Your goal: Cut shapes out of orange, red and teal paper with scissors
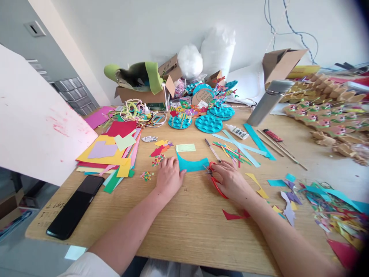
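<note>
My left hand point(170, 177) lies on the wooden table at the left end of a curved piece of blue paper point(194, 165). Its fingers point forward and its thumb is apart, close to the paper's lower left corner. Red-handled scissors point(215, 180) are under my right hand point(232, 179), whose fingers bend round the handles. The short blades touch or overlap the paper's right end. Just behind the blue piece is a small pale green paper rectangle point(186, 147). A pen point(212, 150) lies beyond my right fingers. Small paper dots point(147, 176) are left of my left hand.
Stacked coloured paper point(111, 150) and a black phone point(75, 206) lie left. Blue scalloped discs point(208, 124), a glue bottle point(237, 131) and a grey flask point(269, 102) stand or lie behind. Paper scraps point(336, 211) cover the right, near egg-carton pieces point(323, 115).
</note>
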A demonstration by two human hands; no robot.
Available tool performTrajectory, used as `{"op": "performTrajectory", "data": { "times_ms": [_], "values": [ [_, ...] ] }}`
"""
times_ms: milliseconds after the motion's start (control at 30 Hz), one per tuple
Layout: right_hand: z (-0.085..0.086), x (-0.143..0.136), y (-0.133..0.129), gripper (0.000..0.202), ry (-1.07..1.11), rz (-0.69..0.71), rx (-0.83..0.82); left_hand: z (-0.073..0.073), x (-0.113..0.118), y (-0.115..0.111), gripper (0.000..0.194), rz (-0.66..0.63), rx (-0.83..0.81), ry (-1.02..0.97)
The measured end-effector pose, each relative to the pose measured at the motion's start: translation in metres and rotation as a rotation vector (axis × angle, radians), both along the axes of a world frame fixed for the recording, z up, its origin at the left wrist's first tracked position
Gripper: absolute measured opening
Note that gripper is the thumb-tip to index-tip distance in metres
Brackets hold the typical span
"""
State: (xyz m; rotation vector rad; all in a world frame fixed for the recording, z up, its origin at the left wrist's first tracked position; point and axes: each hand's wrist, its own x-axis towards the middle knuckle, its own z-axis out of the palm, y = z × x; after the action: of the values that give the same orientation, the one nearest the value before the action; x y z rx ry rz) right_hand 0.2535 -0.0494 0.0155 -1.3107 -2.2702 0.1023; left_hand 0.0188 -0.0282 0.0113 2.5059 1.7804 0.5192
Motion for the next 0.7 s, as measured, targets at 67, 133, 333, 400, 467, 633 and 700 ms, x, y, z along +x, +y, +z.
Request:
{"op": "performTrajectory", "data": {
  "times_ms": [67,133,333,400,467,633,700],
  "values": [
    [0.001,0.000,0.000,0.014,0.016,0.003,0.001,-0.002,0.001,0.000,0.032,-0.062,-0.014,-0.023],
    [0.001,-0.001,0.000,0.017,0.027,0.006,0.002,-0.003,0.003,-0.001,0.029,-0.112,-0.026,-0.093],
    [0.001,-0.002,-0.001,0.015,0.004,0.011,0.004,-0.008,0.007,0.004,0.044,-0.134,-0.186,-0.594],
    [0.000,-0.002,-0.001,0.014,-0.009,0.009,0.005,-0.010,0.007,0.008,0.052,-0.129,-0.308,-0.820],
    [-0.001,-0.002,-0.001,0.014,-0.016,0.009,0.005,-0.011,0.008,0.012,0.057,-0.086,-0.427,-1.027],
    [-0.002,-0.005,-0.003,0.013,0.008,0.017,-0.002,0.002,0.006,0.013,0.068,0.068,-0.623,-1.473],
    [-0.001,-0.007,-0.004,0.012,0.015,0.025,-0.012,0.005,0.006,0.012,0.068,0.093,-0.696,-1.549]
  ]
}}
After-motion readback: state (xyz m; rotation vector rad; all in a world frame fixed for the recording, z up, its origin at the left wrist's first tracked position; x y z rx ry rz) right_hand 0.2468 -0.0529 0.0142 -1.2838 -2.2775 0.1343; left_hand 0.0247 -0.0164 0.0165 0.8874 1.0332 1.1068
